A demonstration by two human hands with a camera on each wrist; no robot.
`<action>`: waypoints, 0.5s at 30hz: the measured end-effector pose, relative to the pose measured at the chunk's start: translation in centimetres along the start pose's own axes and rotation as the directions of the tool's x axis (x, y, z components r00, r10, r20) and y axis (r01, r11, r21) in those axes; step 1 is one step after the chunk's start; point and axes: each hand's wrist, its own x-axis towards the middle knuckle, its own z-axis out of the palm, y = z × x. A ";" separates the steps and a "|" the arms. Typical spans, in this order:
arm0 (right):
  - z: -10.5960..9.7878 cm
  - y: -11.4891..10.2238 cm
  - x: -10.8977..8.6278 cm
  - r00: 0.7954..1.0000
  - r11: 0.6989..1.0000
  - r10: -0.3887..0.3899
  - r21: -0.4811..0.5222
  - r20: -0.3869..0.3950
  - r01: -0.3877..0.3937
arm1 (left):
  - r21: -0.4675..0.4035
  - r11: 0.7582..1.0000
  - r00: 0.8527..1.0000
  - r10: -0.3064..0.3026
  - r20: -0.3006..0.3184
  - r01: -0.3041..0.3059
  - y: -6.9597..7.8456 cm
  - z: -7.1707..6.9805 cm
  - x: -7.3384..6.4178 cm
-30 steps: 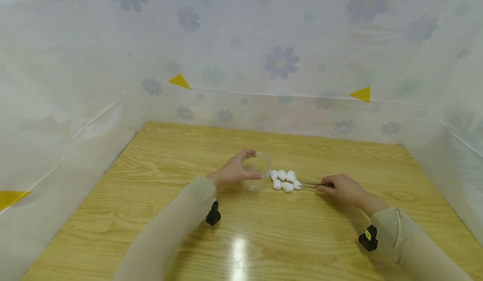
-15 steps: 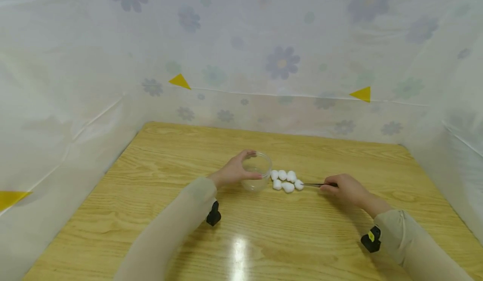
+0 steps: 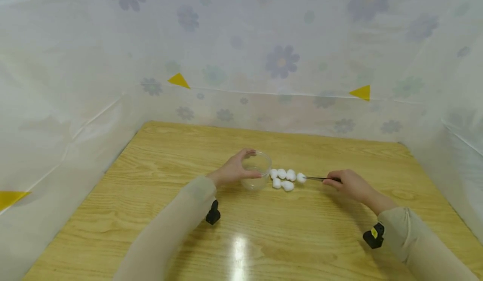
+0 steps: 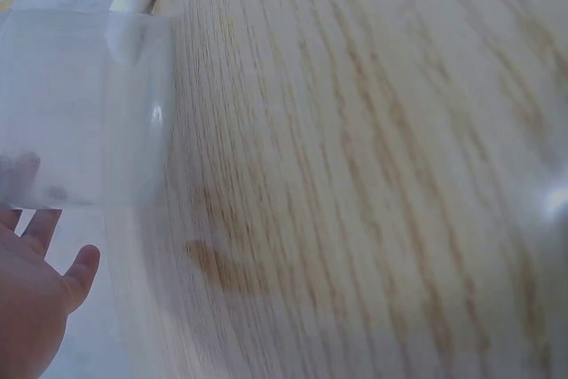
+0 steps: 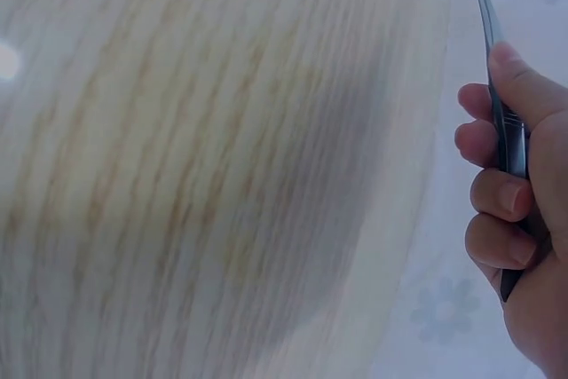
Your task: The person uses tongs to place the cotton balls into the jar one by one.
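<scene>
My left hand (image 3: 232,172) holds a clear round plastic container (image 3: 256,184) upright on the table, thumb and fingers spread around its side. Through its wall in the left wrist view, the container (image 4: 89,104) shows nothing inside except fingers behind it. Just right of it lie several white cotton balls (image 3: 281,173) in two short rows. Metal tweezers (image 3: 316,178) are in the grip of my right hand (image 3: 352,184), its fingers curled round them in the right wrist view. At the tweezers' tips is one cotton ball (image 3: 301,178), slightly apart from the others.
The wooden table (image 3: 294,239) reaches back to a flower-patterned white curtain (image 3: 241,54), with more pale sheeting at both sides. Yellow triangles (image 3: 361,92) mark the curtain. A black camera mount (image 3: 213,212) sits at each wrist.
The tweezers and one cotton ball have moved right, then slightly up and away from the lower row. My right hand has gone with them. The left hand and container stay in place.
</scene>
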 end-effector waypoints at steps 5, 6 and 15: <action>-0.3 -0.1 0.2 1.000 1.000 -0.010 0.003 -0.012 0.010 | 0.002 1.000 1.000 -0.006 -0.005 0.006 0.0 -0.1 0.1; -0.4 -0.1 0.2 1.000 1.000 -0.010 0.004 -0.013 0.010 | 0.001 1.000 1.000 -0.006 -0.006 0.006 0.1 -0.1 0.1; -0.9 -0.5 0.3 1.000 1.000 -0.009 -0.009 -0.020 0.009 | -0.014 1.000 1.000 -0.010 0.010 0.010 0.3 0.0 -0.1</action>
